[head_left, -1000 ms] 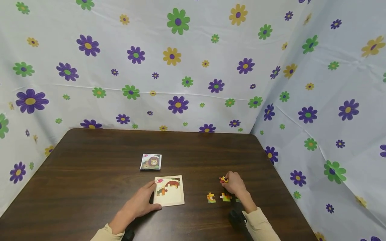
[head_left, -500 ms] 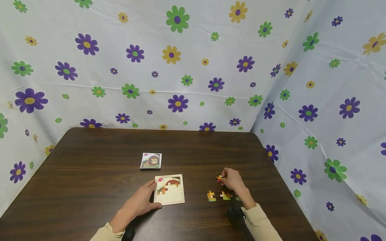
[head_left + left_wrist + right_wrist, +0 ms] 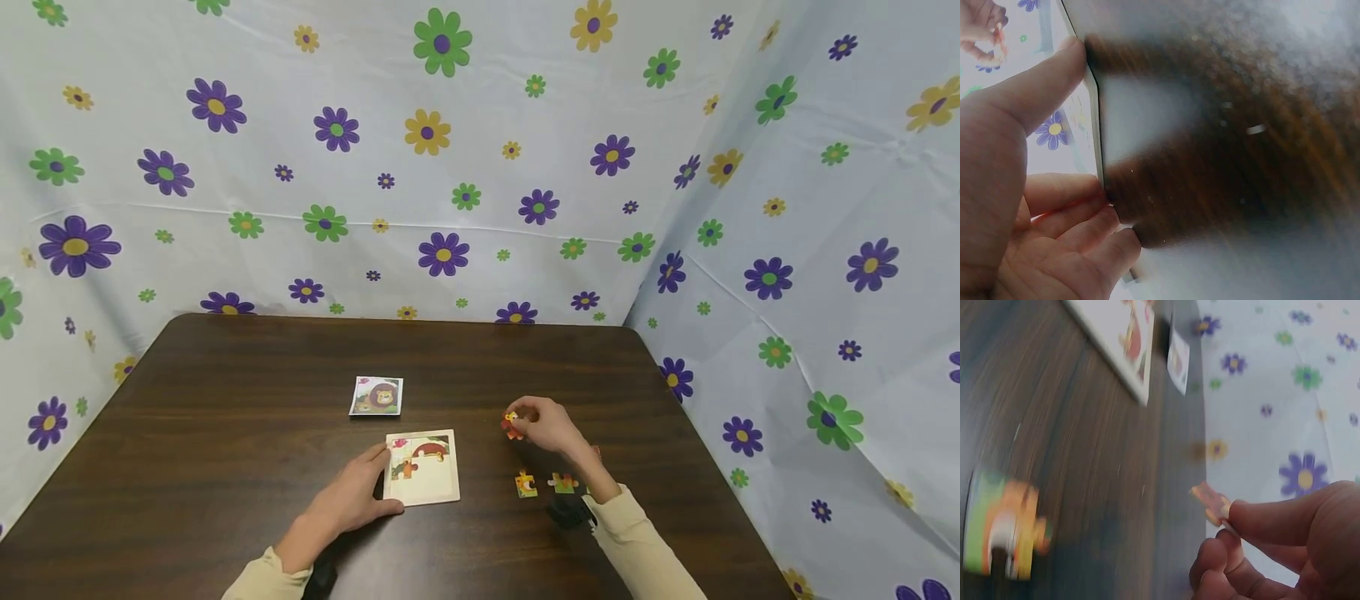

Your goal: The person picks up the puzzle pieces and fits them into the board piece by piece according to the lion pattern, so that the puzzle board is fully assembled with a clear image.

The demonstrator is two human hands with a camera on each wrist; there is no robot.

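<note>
My left hand (image 3: 347, 495) rests against the left side of a square wooden puzzle board (image 3: 422, 494), its thumb by the near left corner and fingertips at the edge. Some picture pieces lie in the board's upper and left parts; its lower right shows bare wood. In the left wrist view, straight thumb and fingers touch the board's rim. My right hand (image 3: 551, 427) pinches a red and yellow puzzle piece (image 3: 512, 425) between thumb and fingers, above the table to the right of the board. The right wrist view shows this piece nearly edge-on.
Two loose puzzle pieces, one orange (image 3: 527, 484) and one green-yellow (image 3: 562, 482), lie right of the board. Another reddish piece (image 3: 597, 452) is partly hidden behind the right wrist. A lion picture card (image 3: 377, 397) lies beyond the board. A flowered curtain (image 3: 480, 167) borders the table.
My right hand has lifted the red and yellow piece and carried it left toward the board, turning it in the fingers. The left hand and board stay in place.
</note>
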